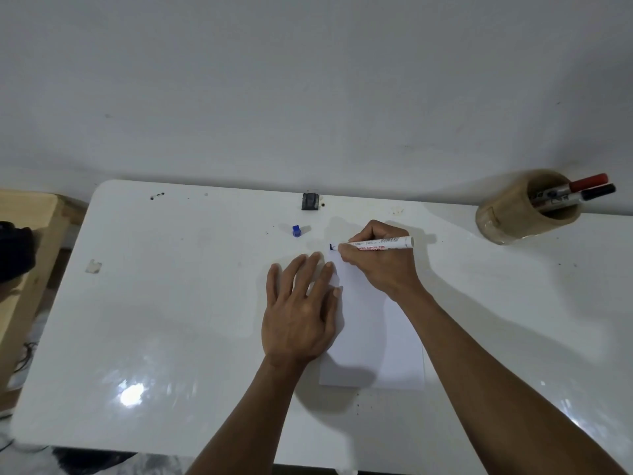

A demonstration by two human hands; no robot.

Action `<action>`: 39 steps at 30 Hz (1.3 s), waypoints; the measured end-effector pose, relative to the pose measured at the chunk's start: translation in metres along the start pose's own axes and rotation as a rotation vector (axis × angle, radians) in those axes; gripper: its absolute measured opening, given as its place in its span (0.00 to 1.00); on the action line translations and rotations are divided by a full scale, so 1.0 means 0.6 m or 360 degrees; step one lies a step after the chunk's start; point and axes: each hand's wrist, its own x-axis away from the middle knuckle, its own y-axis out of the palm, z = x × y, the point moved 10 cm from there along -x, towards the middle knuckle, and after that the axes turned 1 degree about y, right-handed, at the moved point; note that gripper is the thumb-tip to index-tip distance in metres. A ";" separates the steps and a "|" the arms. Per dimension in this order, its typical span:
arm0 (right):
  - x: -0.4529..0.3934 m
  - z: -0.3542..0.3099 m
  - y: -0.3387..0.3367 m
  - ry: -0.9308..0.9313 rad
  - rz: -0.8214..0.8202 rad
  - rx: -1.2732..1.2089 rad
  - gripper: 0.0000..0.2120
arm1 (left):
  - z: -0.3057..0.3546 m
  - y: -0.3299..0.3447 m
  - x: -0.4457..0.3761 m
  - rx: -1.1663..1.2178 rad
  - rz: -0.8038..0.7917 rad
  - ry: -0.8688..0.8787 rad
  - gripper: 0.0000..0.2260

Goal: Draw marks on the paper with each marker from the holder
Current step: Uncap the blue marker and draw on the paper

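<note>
A white sheet of paper [376, 344] lies on the white table [171, 303]. My left hand [301, 310] rests flat on the paper's left edge, fingers spread. My right hand [376, 258] grips a white-barrelled marker [394, 242] with its tip down at the paper's top left corner, where a small dark blue mark [331, 247] shows. The marker's blue cap [296, 231] stands on the table to the left. A wooden holder [507, 221] at the far right contains a red-capped marker [587, 182] and a black-capped marker [597, 192].
A small black object [310, 201] sits at the table's back edge against the wall. A scrap of tape [93, 266] sticks to the table at the left. A wooden piece of furniture [24, 241] stands beside the table's left side.
</note>
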 end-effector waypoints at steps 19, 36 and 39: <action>0.080 -0.059 -0.049 0.0308 0.0143 -0.0932 0.08 | -0.064 -0.060 -0.053 0.0646 0.0013 -0.0635 0.16; 0.139 -0.220 -0.065 0.0010 0.0294 -0.0834 0.05 | -0.062 -0.125 -0.098 0.2252 -0.0221 -0.1232 0.10; 0.156 -0.271 -0.055 -0.0108 0.0297 -0.0821 0.06 | -0.047 -0.169 -0.091 0.2527 -0.0236 -0.1177 0.11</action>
